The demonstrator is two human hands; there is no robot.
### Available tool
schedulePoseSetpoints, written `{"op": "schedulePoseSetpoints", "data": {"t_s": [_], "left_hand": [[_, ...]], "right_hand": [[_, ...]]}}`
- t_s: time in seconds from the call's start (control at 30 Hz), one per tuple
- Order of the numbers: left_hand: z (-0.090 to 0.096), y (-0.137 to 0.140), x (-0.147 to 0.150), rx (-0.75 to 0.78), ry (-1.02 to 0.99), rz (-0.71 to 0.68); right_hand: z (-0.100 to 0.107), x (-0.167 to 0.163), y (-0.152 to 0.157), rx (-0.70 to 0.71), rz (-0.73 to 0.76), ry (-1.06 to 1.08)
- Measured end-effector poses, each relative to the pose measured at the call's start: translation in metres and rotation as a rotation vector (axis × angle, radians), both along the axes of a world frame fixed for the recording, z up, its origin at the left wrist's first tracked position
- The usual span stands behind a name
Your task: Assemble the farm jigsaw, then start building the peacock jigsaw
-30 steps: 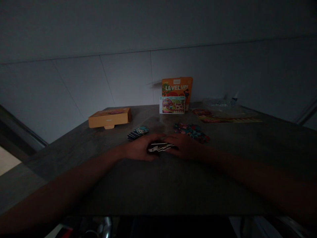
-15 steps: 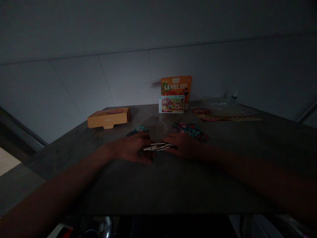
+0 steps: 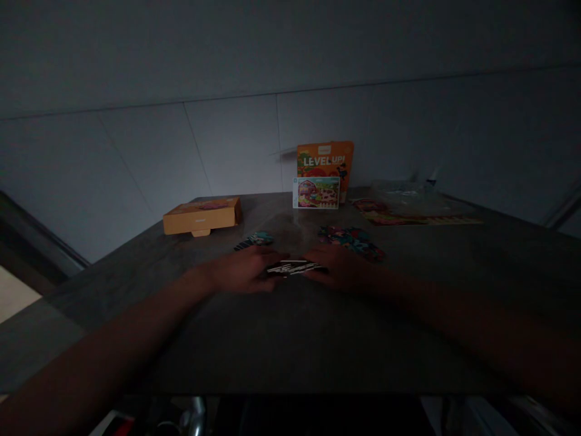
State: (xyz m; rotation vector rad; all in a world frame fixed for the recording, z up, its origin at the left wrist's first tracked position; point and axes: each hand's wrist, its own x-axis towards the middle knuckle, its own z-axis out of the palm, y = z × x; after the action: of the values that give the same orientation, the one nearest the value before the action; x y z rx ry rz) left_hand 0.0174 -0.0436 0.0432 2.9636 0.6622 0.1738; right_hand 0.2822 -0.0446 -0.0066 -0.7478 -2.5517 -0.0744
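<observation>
Between my two hands is a loose stack of puzzle pieces (image 3: 295,267), seen edge-on as pale thin lines. My left hand (image 3: 247,269) grips the stack's left end, thumb on the near side and fingers beyond it. At the right end, my right hand (image 3: 338,266) closes on the same stack. Just past my left hand lies a small pile of teal and striped puzzle pieces (image 3: 255,238). A bigger pile of dark, multicoloured puzzle pieces (image 3: 356,240) lies behind my right hand. The room is dim, so the pieces' faces are hard to make out.
An orange box (image 3: 202,217) with its flap out lies at the back left. Against the wall stands an orange "LEVEL UP!" box (image 3: 325,158), with a farm picture card (image 3: 316,192) leaning before it. Clear plastic wrapping (image 3: 402,192) lies on a printed sheet (image 3: 422,220) at the back right.
My left thumb has come up closer against the stack, and the stack sits a little more level between my hands. The view has shifted slightly.
</observation>
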Motion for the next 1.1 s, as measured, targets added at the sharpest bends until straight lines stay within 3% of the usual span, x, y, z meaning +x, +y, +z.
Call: {"op": "schedulePoseSetpoints", "data": {"t_s": [0.27, 0.53, 0.77, 0.93, 1.1], "left_hand": [[-0.011, 0.001, 0.001, -0.043, -0.162, 0.094], [-0.022, 0.005, 0.009, -0.063, -0.313, 0.100], [-0.023, 0.005, 0.013, -0.147, -0.304, 0.102], [-0.028, 0.007, 0.015, -0.086, -0.333, 0.178], [-0.031, 0.010, 0.016, -0.016, -0.349, 0.127]], "right_hand": [[0.002, 0.002, -0.001, 0.022, -0.066, 0.066], [0.003, 0.001, 0.000, -0.084, -0.124, 0.135], [0.004, 0.001, -0.001, -0.174, -0.191, 0.163], [0.004, 0.002, -0.001, -0.225, -0.195, 0.203], [0.005, 0.002, -0.001, -0.219, -0.210, 0.212]]}}
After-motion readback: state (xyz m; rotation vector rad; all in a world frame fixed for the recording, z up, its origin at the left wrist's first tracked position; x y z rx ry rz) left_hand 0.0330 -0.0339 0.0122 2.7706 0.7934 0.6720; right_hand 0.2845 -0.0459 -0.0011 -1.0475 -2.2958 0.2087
